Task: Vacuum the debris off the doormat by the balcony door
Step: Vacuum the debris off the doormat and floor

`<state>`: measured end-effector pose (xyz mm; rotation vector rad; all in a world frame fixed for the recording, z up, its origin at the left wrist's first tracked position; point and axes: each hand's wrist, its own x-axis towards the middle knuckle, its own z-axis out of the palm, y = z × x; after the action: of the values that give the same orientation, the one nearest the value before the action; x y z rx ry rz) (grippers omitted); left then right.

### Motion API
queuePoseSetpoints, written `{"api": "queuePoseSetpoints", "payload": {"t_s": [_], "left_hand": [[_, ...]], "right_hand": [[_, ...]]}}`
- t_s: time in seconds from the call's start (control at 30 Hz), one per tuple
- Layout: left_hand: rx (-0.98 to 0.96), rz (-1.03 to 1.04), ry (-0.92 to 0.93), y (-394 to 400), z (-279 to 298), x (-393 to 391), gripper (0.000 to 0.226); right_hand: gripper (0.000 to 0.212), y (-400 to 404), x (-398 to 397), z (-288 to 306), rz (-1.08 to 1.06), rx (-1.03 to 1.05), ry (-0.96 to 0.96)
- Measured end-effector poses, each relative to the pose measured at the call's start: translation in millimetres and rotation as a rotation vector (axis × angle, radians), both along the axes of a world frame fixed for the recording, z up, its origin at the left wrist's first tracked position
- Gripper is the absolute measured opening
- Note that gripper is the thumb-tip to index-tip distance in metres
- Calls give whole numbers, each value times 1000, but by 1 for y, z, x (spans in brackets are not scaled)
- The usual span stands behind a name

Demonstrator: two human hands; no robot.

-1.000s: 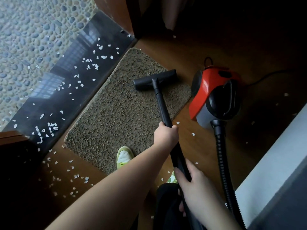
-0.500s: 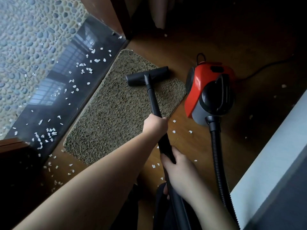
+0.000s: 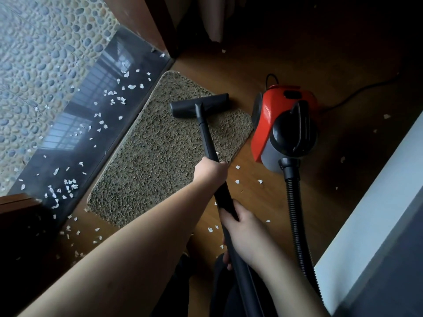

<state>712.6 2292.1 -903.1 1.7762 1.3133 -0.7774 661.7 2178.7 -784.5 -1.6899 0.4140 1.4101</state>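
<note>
Both hands grasp the black wand [image 3: 207, 139], left hand [image 3: 209, 169] ahead to steer and right hand [image 3: 242, 227] behind to push, so the floor nozzle [image 3: 199, 108] sits flat on the doormat [image 3: 146, 161] at its one-o'clock corner, beside the red canister vacuum [image 3: 283, 124].

Home, at balcony doorway: wooden floor [image 3: 286, 65] under hands, doormat [image 3: 148, 161] ahead-left of them, pebbled balcony surface [image 3: 41, 65] beyond dark threshold [image 3: 91, 124], canister vacuum [image 3: 286, 126] ahead-right.
</note>
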Motion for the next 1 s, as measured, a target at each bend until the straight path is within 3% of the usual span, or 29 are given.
{"api": "queuePoseSetpoints", "payload": {"t_s": [0.13,0.3,0.43,0.63,0.87,1.0], "left_hand": [[-20,3,-6,-7,1,-12,43],[-44,-15,23,-20,2,-32,39],[-66,-4,23,-27,6,-44,37],[-43,3,-17,-17,12,-42,32],[-5,46,-51,29,5,-8,42],[-33,80,10,52,4,7,44]], "right_hand": [[11,-9,-14,-2,32,-44,-46],[26,-22,-35,-1,51,-101,-54],[24,-29,-44,8,76,-126,-78],[40,-21,-41,14,149,-161,-101],[17,27,-4,7,141,-91,-127],[23,54,8,-10,204,-118,-166]]}}
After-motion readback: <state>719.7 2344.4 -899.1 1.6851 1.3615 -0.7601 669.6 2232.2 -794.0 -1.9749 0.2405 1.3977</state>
